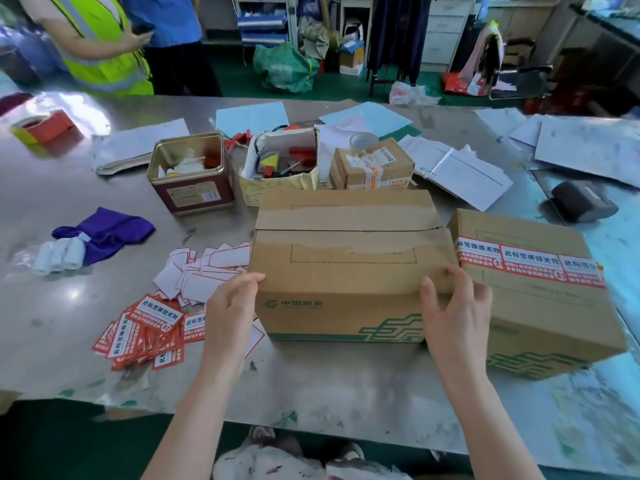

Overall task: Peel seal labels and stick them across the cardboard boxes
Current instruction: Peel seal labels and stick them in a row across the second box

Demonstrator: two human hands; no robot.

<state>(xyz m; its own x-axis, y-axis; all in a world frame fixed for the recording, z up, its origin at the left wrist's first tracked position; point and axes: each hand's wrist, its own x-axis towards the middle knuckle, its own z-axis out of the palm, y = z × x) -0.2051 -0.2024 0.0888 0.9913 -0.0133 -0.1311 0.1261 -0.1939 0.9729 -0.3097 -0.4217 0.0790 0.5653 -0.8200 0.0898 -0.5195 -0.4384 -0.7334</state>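
At frame centre the unsealed brown cardboard box (349,268) sits gripped at its near corners by both hands, left hand (232,306) nearer the red-and-white seal labels (149,329) heaped lower left, its seam running left-right.

At frame center, the left hand (232,306) and right hand (456,306) grip the near corners of a cardboard box (349,268), with red labels (149,329) lower left and a sealed box (540,299) touching at right.
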